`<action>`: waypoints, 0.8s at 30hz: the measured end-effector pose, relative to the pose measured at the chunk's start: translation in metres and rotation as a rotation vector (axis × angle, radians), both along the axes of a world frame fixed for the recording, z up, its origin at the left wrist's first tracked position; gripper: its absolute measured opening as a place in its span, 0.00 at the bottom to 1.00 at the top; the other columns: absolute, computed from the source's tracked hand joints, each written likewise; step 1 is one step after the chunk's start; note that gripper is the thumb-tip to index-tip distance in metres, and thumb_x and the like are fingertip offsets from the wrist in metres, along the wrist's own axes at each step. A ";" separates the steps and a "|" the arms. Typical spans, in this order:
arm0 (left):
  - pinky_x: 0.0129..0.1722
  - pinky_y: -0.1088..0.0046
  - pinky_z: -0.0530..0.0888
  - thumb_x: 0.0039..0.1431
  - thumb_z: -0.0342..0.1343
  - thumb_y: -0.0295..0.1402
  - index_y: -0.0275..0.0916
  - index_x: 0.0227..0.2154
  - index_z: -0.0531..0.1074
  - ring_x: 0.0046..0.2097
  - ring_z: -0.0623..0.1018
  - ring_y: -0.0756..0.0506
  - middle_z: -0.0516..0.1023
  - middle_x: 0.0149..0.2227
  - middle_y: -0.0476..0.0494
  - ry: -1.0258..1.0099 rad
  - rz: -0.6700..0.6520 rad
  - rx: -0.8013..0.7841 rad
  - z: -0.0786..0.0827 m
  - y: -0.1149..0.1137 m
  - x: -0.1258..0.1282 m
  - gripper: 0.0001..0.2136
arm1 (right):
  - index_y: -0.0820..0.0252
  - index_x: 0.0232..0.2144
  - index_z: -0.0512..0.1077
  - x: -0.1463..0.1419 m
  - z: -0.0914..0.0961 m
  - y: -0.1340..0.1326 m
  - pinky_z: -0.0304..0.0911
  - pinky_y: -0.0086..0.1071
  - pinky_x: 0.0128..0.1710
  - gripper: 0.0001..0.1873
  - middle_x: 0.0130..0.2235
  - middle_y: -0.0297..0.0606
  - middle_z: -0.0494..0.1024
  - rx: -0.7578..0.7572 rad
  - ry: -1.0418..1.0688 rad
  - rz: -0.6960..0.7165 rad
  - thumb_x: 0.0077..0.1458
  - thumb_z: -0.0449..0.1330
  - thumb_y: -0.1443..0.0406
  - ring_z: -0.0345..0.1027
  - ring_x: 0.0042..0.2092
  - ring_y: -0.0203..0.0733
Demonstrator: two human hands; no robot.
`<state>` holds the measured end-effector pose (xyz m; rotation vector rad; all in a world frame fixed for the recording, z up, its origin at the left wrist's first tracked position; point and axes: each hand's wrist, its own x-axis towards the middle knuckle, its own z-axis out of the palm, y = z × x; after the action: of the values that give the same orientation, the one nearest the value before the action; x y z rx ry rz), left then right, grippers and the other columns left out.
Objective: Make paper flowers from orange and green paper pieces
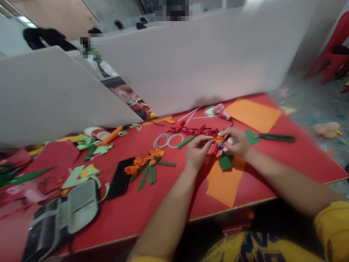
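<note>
My left hand (196,152) is closed in a pinch on a small orange paper piece (218,139). From the other side, the fingers of my right hand (238,142) pinch the same piece. Small pink and purple bits under my fingers are too blurred to name. Below my hands lie a dark green paper square (225,163) and an orange paper sheet (225,185). Left of my left hand, orange paper flowers (133,166) with green strip stems rest partly on a black phone (121,178). A green stick (185,142) lies beside my left fingers.
A utility knife (276,137) and a large orange sheet (253,114) lie to the right. Behind my hands are red paper pieces (188,129), a pink glue gun (221,111) and coiled white cord (162,141). An open case (83,205) and paper scraps crowd the left.
</note>
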<state>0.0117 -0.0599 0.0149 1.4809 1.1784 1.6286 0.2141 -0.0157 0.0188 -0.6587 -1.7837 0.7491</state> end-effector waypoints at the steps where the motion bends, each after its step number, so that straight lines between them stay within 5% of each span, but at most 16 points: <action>1: 0.42 0.67 0.84 0.59 0.73 0.43 0.41 0.38 0.86 0.41 0.86 0.44 0.87 0.38 0.42 -0.007 -0.008 -0.007 0.000 0.000 0.000 0.11 | 0.52 0.41 0.80 0.001 0.000 0.000 0.76 0.42 0.43 0.09 0.42 0.40 0.85 0.059 -0.016 0.005 0.58 0.66 0.66 0.79 0.41 0.47; 6: 0.37 0.71 0.82 0.56 0.75 0.45 0.40 0.36 0.85 0.36 0.84 0.46 0.86 0.35 0.43 -0.075 -0.080 -0.085 0.001 0.001 0.000 0.13 | 0.47 0.43 0.81 0.004 -0.001 0.000 0.76 0.50 0.52 0.06 0.44 0.42 0.86 0.214 -0.087 0.041 0.65 0.65 0.64 0.79 0.47 0.52; 12: 0.28 0.75 0.77 0.55 0.75 0.47 0.41 0.38 0.84 0.31 0.81 0.49 0.84 0.35 0.46 -0.174 -0.113 -0.193 -0.001 0.001 0.000 0.16 | 0.47 0.42 0.81 0.004 0.001 0.000 0.75 0.48 0.51 0.08 0.43 0.40 0.86 0.350 -0.141 0.021 0.67 0.63 0.66 0.79 0.46 0.50; 24: 0.38 0.72 0.81 0.57 0.75 0.43 0.41 0.39 0.85 0.36 0.84 0.47 0.86 0.39 0.43 -0.088 -0.144 -0.058 -0.006 0.002 0.001 0.13 | 0.48 0.49 0.77 0.003 0.002 0.001 0.76 0.45 0.47 0.15 0.44 0.38 0.85 0.568 -0.136 -0.045 0.65 0.61 0.72 0.78 0.44 0.48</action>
<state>0.0132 -0.0575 0.0089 1.4090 1.0376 1.5339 0.2169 -0.0150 0.0209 -0.3685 -1.9771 0.1456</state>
